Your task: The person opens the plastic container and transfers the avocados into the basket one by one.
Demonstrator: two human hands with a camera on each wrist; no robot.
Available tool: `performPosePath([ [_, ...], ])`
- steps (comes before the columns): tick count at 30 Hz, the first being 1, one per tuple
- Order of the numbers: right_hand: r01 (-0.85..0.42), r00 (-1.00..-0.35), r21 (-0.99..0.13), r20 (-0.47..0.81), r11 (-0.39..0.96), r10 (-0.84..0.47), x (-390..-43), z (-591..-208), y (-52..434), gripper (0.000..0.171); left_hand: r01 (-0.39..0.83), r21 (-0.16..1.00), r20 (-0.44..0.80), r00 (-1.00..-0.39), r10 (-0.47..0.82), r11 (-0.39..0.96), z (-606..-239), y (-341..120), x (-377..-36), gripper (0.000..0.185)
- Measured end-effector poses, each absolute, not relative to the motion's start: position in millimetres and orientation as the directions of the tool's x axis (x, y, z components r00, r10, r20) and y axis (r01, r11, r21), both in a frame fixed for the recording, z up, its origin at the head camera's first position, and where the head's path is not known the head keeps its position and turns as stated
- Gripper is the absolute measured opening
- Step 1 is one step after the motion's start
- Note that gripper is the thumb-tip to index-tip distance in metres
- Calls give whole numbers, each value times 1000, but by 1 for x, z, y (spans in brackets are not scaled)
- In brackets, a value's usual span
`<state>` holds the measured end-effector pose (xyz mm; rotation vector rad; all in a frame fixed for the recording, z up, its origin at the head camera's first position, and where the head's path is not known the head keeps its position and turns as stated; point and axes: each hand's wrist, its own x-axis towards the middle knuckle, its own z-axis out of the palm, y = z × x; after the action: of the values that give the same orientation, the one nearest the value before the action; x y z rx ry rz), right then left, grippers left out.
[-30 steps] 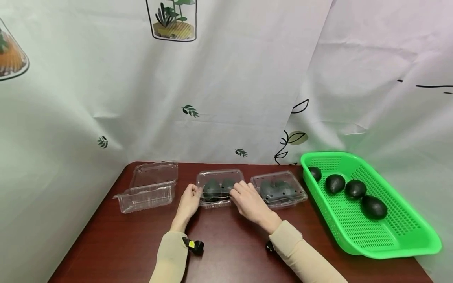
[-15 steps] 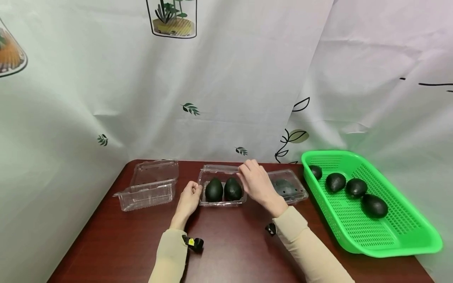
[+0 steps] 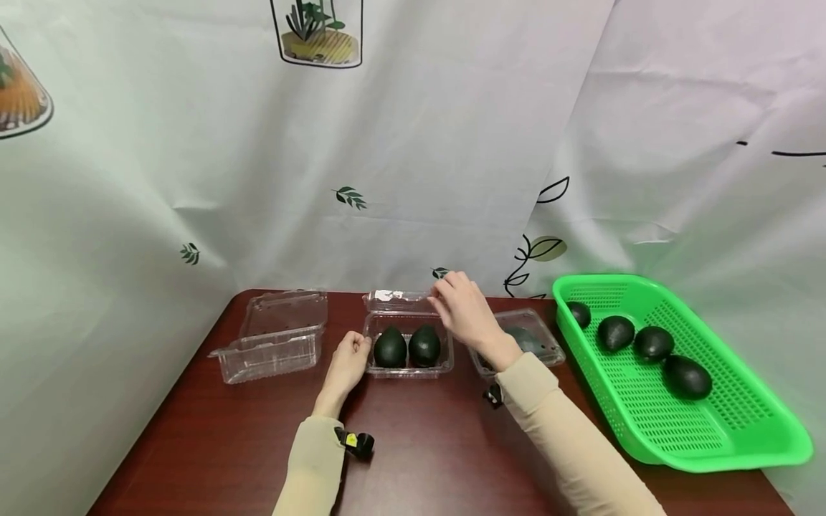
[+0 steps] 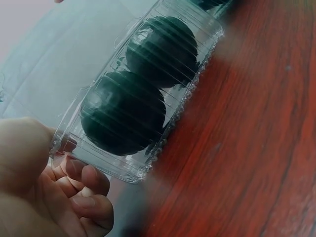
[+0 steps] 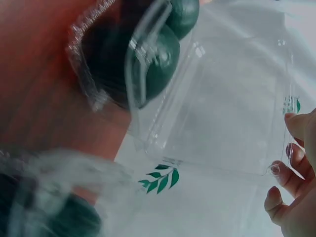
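Note:
In the head view, a clear plastic clamshell box [image 3: 408, 372] stands at mid-table with its lid [image 3: 395, 299] tilted up and back. Two dark green avocados, one left [image 3: 390, 349] and one right [image 3: 424, 347], sit side by side in it. My left hand [image 3: 347, 362] pinches the box's left rim; the left wrist view shows the thumb above the rim and curled fingers [image 4: 94, 210] below. My right hand [image 3: 470, 309] is raised behind the box's right side. Its thumb and fingers [image 5: 291, 182] pinch the lid's edge in the right wrist view.
Left of the box stands another clamshell [image 3: 271, 356] with its lid up. A closed clamshell [image 3: 545, 351] holding avocados lies to the right, partly behind my right forearm. A green basket [image 3: 716, 451] with several avocados [image 3: 687, 378] fills the table's right side. A patterned white curtain [image 3: 413, 143] hangs behind.
My right hand has moved up and back, swinging the middle box's lid from down over the avocados to raised at the rear. My left hand has stayed at the left rim.

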<state>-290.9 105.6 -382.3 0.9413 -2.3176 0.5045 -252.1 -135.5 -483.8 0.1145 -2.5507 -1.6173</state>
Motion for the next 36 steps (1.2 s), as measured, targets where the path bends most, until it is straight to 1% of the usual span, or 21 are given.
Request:
performPosePath([
  [8,-717,-611,-157,610,679,-504,-315,-368,105,9,-21,909,38,-991,-132,417,-483,-134,-252,18],
  [19,-661,-683,-183,548,727,-483,-342,-364,97,6,-44,910,-3,-995,-99,413,-479,-141,-257,18],
  [22,-645,-709,-204,519,736,-478,-349,-365,96,11,-55,906,-16,-995,-96,419,-477,-143,-259,18],
  [30,-588,-778,-259,442,767,-447,-363,-370,98,23,-66,871,-7,-992,-122,487,-479,-145,-269,28],
  [36,-556,-796,-258,438,790,-417,-375,-370,100,27,-50,865,26,-989,-145,499,-480,-137,-274,27],
])
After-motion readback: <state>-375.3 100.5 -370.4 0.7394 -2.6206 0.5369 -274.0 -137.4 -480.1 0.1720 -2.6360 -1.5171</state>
